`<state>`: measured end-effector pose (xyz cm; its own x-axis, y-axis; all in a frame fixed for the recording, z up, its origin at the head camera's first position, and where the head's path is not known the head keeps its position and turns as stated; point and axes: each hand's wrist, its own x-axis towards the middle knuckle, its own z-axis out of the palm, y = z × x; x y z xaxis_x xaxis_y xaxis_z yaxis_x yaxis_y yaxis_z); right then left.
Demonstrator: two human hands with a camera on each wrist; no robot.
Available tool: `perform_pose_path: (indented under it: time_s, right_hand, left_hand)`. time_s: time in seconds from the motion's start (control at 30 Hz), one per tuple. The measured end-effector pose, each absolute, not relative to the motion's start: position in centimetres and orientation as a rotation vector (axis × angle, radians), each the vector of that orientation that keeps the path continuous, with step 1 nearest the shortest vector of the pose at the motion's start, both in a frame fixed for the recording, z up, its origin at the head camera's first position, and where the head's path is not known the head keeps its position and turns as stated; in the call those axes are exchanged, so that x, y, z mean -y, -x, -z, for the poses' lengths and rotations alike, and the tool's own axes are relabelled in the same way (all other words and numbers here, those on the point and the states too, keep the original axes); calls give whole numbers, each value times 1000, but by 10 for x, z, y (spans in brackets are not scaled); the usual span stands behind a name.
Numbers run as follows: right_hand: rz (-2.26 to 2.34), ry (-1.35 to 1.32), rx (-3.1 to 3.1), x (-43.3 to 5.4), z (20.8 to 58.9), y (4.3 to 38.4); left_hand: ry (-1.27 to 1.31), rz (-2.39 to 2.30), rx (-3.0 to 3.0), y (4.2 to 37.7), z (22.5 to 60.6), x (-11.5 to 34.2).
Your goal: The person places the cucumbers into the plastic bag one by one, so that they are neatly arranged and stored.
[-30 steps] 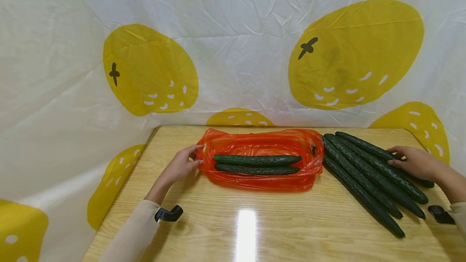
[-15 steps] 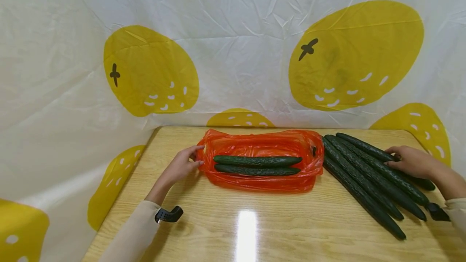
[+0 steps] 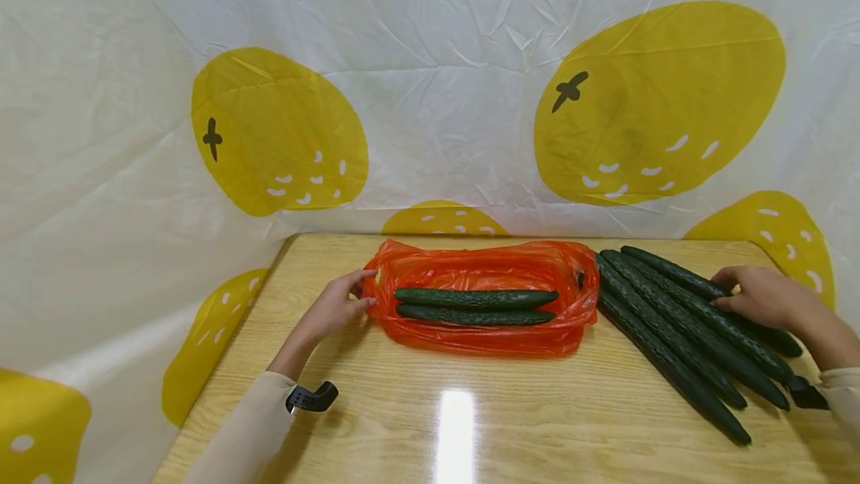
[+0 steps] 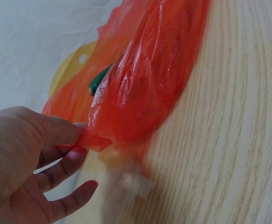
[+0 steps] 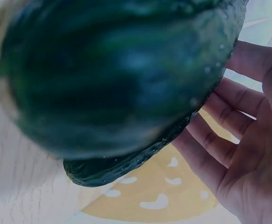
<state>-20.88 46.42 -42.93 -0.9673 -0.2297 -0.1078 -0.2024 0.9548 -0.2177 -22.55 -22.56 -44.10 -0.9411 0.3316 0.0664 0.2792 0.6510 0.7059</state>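
A thin red plastic bag [image 3: 480, 344] lies on the table, its opening spread. Inside it, two dark green cucumbers [image 3: 473, 297] rest side by side. My left hand [image 3: 336, 303] pinches the bag's left edge between thumb and fingers; the left wrist view shows the bunched film [image 4: 96, 140] at the fingertips. To the right of the bag, several loose cucumbers [image 3: 692, 368] fan out. Over the farthest one, a cucumber [image 3: 675, 270], my right hand [image 3: 766, 297] holds with thumb on the near side and fingers on the far side. In the right wrist view another cucumber [image 5: 117, 79] covers the thumb's contact.
The wooden table [image 3: 376, 417] bears a bright light reflection near the front. A white curtain [image 3: 443, 125] with yellow fruit prints stands along the back and left edges. Black wrist devices [image 3: 312, 396] sit on both forearms. The fanned cucumbers touch the bag's right end.
My right hand has closed in a little around the farthest cucumber, its wrist turning slightly. The left hand and the bag stay in place.
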Motion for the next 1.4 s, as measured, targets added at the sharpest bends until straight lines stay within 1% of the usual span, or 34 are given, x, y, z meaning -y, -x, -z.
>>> perform_pose_path:
  time_s: [0.23,0.67,1.4]
  right_hand:
    - [354,332,-3001,-464,427,206]
    - [408,349,-3049,-445,408,197]
    - [529,382,-3085,-433,402,188]
  left_hand:
    - [-505,-1190,-2786,224,440,225]
    - [-512,-1201,-2783,225,442,225]
    - [-519,-1195,-2774,225,440,223]
